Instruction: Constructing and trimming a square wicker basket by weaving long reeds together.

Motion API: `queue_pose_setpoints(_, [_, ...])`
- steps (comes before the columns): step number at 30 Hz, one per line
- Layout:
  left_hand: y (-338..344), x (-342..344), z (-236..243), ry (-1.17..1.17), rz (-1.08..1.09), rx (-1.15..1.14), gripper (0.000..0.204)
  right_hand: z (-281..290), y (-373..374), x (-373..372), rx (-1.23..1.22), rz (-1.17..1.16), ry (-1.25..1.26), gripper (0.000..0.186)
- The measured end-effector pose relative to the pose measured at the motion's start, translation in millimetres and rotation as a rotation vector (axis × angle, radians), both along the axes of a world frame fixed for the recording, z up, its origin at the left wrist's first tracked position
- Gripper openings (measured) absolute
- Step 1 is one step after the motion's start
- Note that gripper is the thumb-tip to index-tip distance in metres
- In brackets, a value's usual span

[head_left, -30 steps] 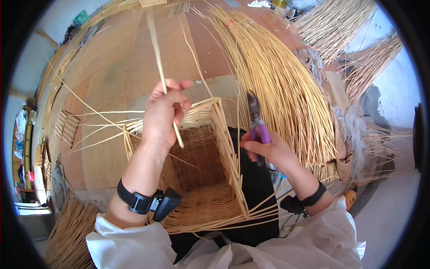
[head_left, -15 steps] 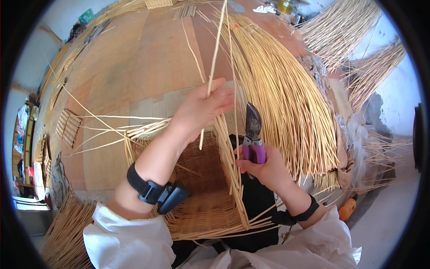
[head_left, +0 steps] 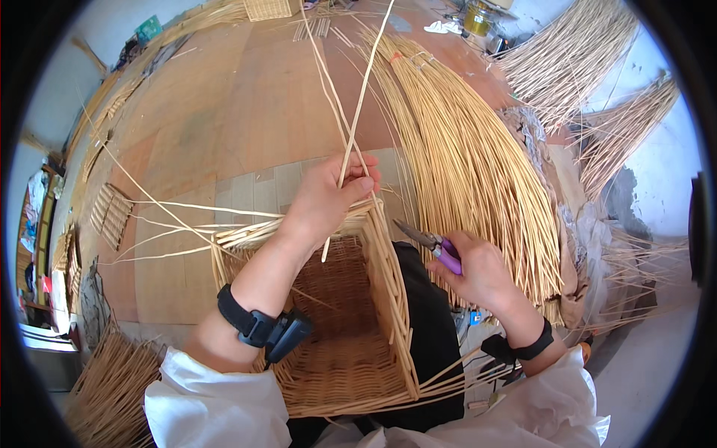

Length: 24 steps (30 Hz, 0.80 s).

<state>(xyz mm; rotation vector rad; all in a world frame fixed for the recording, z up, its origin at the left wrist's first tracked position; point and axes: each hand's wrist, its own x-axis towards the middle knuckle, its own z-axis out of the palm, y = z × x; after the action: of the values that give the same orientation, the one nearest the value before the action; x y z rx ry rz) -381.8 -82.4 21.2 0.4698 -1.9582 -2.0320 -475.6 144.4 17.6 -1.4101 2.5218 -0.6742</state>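
A rectangular wicker basket (head_left: pixel 397 313) rests on my lap, its inside facing up. Over its far right corner, my left hand (head_left: pixel 323 196) is closed round a willow rod (head_left: pixel 364 82); this rod crosses a second thin rod (head_left: pixel 326 78) at the fingers. The held rod's lower end sticks out below the hand, over the basket's inside. To the right of the basket, my right hand (head_left: pixel 479 275) grips pruning shears (head_left: pixel 447 254) with purple handles. Their dark blades point up and left, apart from the basket rim. Loose rod ends (head_left: pixel 179 231) stick out from the basket's far left corner.
A large bundle of peeled rods (head_left: pixel 478 172) lies on the floor to the right. More rod bundles (head_left: pixel 575 60) lean at the far right, and another (head_left: pixel 116 388) lies at lower left. A small woven panel (head_left: pixel 112 213) is on the left.
My left fingers have closed on the rod, which now crosses a second one. My right hand has moved right with the shears, whose blades have swung from upright to pointing left.
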Motion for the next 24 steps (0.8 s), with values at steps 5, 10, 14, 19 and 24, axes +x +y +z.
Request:
queue_pose_setpoints(5, [5.0,2.6,2.7,-0.006,0.001,0.026,0.028,-1.9,-5.5,1.1,0.052,0.024,0.222,0.032])
queue_pose_setpoints(10, [14.3,17.4,12.0,0.157,0.275,0.118,0.016,-27.8,6.4,-8.0,0.114,-0.077,0.084,0.029])
queue_pose_setpoints(14, [15.6,92.1,35.2,0.326,0.226,0.236,0.013,-89.2,47.4,-48.9,0.266,-0.315,-0.333,0.04])
queue_pose_setpoints(19, [54.0,164.3,-0.9,-0.535,0.385,0.416,0.022,-162.5,102.1,-104.3,0.41,-0.488,-0.007,0.064])
queue_pose_setpoints(24, [26.3,128.5,-39.3,-0.547,0.389,0.099,0.024,-93.1,115.2,-99.8,0.061,-0.26,-0.019,0.064])
